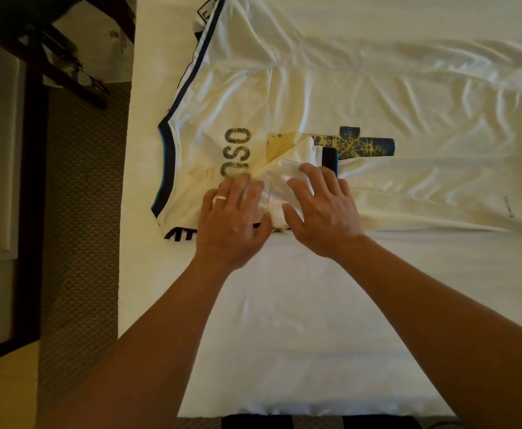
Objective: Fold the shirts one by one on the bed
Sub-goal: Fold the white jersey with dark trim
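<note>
Both hands, left hand (233,222) and right hand (323,209), are lying flat with fingers spread, pressing a folded sleeve (284,178) onto the silky, wrinkled white shirt (253,100) spread across the smooth white bed (284,320).

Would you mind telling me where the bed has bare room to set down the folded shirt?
Bare sheet lies between the shirt's near hem and the bed's near edge, around the forearms. A narrow strip runs left of the collar, along the bed's edge. The middle is crowded: left hand and right hand press the folded sleeve. The right side is rumpled fabric.
</note>
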Available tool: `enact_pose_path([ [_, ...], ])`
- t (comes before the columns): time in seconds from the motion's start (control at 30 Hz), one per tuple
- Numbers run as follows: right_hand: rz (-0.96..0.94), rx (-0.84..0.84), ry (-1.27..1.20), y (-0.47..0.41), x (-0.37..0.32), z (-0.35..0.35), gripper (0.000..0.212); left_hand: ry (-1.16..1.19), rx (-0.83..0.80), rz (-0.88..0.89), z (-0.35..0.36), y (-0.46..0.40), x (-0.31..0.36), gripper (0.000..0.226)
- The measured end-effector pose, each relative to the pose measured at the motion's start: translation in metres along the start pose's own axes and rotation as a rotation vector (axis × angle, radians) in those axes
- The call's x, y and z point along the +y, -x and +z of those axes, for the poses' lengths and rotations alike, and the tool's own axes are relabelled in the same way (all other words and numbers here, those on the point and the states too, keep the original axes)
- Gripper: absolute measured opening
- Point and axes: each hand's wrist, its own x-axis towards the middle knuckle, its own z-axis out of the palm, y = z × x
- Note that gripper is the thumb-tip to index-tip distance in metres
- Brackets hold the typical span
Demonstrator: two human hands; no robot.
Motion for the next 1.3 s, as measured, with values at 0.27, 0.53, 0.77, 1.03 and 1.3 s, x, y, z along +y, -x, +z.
enact_pose_path([
  [0.27,0.063,-0.352,0.017,0.005,0.033,0.021,0.097,-0.103,-0.273,-0.073,0.033,0.006,-0.013,0.094],
  [0.53,0.038,-0.081,-0.132,-0.018,0.116,-0.030,0.053,-0.078,0.035,-0.121,0.006,-0.058,0.012,0.052],
  [0.77,0.435,-0.084,-0.021,-0.053,0.252,-0.075,0.042,-0.028,-0.137,-0.217,-0.013,-0.188,0.054,0.039],
  [1.03,0.641,-0.050,-0.128,-0.094,0.341,-0.095,0.048,-0.076,-0.146,-0.142,0.000,-0.274,0.083,0.045],
  [1.3,0.533,-0.204,0.036,-0.120,0.374,-0.087,0.068,-0.393,-0.228,-0.071,0.018,-0.317,0.087,0.071],
])
